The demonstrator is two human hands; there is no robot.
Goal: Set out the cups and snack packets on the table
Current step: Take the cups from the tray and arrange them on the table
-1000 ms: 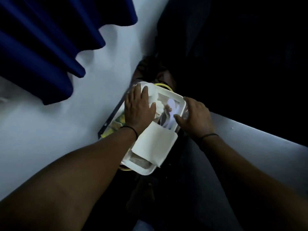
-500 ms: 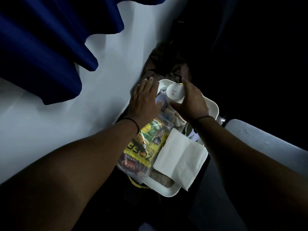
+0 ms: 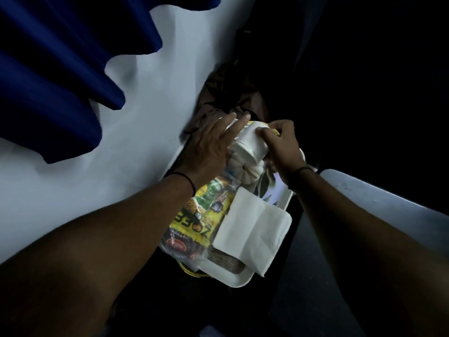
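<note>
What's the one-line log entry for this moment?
stage: unloading tray | right hand: gripping white cups | left hand: on cups | snack packet, napkin: in tray | nothing set out

- The cups (image 3: pixel 250 144) were white paper ones, nested in a short stack that lay tilted on its side at the far end of the tray, with fingers of both hands touching it.
- The snack packet (image 3: pixel 196 222) was yellow and green with dark print, in clear wrap. It lay flat along the tray's left side, just beside a folded white napkin, its near end overhanging the tray's edge.
</note>
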